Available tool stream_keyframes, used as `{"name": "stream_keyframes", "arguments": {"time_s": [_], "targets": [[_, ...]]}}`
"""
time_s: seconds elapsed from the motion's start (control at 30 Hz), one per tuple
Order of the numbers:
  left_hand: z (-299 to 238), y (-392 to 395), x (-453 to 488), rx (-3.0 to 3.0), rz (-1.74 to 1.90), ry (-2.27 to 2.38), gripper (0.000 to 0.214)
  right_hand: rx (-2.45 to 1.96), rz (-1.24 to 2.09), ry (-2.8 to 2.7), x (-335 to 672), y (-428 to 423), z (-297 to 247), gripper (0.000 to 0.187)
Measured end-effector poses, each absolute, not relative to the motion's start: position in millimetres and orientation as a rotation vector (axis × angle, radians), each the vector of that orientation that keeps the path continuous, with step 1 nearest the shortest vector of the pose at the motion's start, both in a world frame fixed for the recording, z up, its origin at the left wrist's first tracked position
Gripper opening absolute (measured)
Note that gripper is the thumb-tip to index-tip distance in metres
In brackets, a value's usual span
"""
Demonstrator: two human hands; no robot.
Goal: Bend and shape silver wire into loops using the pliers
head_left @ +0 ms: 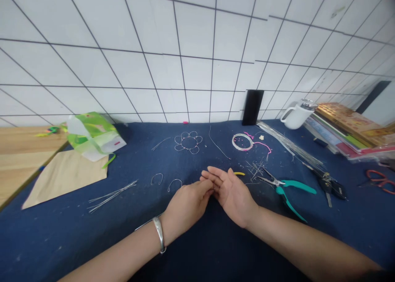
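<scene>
My left hand [188,201], with a silver bangle at the wrist, has its fingers closed together, and their tips meet my right hand. What they hold, if anything, is hidden. My right hand [236,199] is turned palm up with its fingers stretched out, touching the left fingertips. A thin wire [145,223] shows beside the left wrist; I cannot tell whether it is held. Just beyond the hands lie two curved wire pieces [175,180] and a yellow curved handle [239,173]. Farther back is a flower-shaped wire ring [189,143] with several loops.
Teal-handled pliers [282,183] lie open on the right, near wire offcuts [256,171]. Behind are a round bead dish [242,142], a long wire bundle [293,144], a black phone-like slab [252,108] and a white mug [298,114]. Straight wires [112,196] lie left.
</scene>
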State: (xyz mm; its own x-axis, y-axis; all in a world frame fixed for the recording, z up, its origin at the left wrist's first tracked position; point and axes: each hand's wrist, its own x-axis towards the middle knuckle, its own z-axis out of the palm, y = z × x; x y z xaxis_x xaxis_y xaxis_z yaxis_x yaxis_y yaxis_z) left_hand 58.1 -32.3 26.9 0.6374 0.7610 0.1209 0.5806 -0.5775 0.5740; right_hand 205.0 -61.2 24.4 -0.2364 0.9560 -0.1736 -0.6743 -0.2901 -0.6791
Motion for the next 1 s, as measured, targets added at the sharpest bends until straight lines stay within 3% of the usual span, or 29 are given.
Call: {"name": "stream_keyframes", "arguments": {"time_s": [0.67,1.0], "targets": [[30,-33,56,2.128,0.622,0.908,0.02,-0.725,1.767,-0.543,209,-60,29,0.05],[64,-36,44,1.892,0.725,0.84,0.025,-0.666,1.822,-0.465,206,-64,21,0.047]]}}
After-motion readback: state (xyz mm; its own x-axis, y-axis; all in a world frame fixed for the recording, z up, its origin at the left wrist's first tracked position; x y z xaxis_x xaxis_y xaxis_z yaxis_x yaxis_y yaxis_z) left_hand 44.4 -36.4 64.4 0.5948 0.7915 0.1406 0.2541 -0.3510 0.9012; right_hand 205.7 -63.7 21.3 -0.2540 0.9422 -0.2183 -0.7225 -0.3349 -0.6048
